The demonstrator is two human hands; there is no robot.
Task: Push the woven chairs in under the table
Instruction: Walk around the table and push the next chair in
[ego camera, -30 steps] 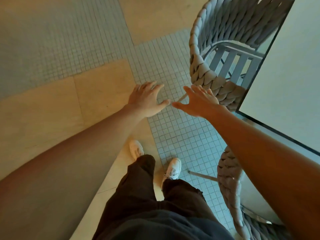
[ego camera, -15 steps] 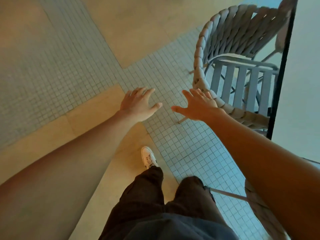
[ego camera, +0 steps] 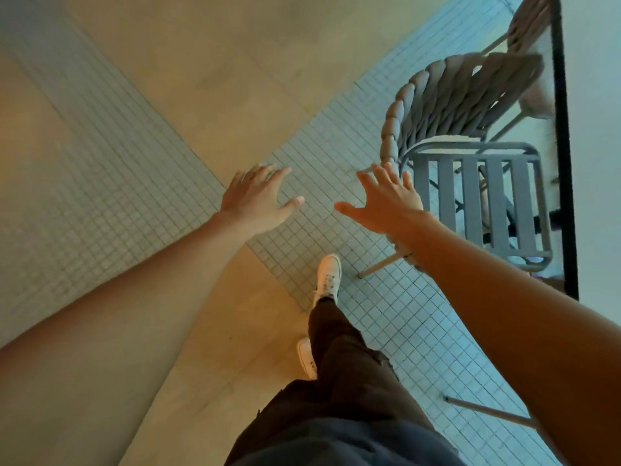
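A grey woven chair (ego camera: 450, 102) with a slatted seat (ego camera: 477, 203) stands at the right, its seat partly under the dark-edged table (ego camera: 594, 146). My right hand (ego camera: 383, 203) hovers open just left of the chair's woven backrest, fingers spread, holding nothing. My left hand (ego camera: 258, 200) is open too, further left over the tiled floor, apart from the chair. A leg of a second chair (ego camera: 487, 412) shows at the lower right, mostly hidden by my right arm.
The floor mixes beige slabs (ego camera: 235, 79) and strips of small white tiles (ego camera: 336, 156). My legs in dark trousers and white shoes (ego camera: 327, 274) stride along the tile strip. Another woven chair (ego camera: 531, 25) stands at the top right beside the table edge.
I have stepped forward along the table. The chair now lies further right and lower in view, and both hands have spread apart, fingers wider, without touching it.
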